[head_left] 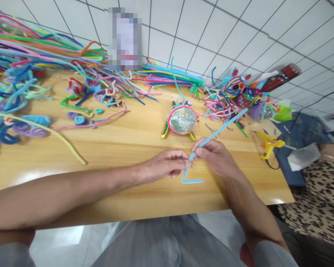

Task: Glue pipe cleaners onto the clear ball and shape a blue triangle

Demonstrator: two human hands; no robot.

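Note:
A light blue pipe cleaner (222, 128) is held in front of me over the table. My left hand (174, 163) pinches it low down, just above a sharp bend. Below that bend a short end points to the right. My right hand (211, 154) grips the same pipe cleaner a little higher, close to the left fingertips, and its long straight part runs up and to the right. Just beyond my hands stands a clear plastic ball (183, 119) ringed in pink, with a green stalk on top and yellow-tipped pliers partly hidden behind it.
Loose and coiled pipe cleaners (22, 92) cover the left side. A bundle of straight ones (172, 76) lies along the tiled wall. At the right are finished-looking craft figures (236, 87) and a yellow glue gun (268, 144). Another person in leopard print (317, 200) sits beyond the table's right edge.

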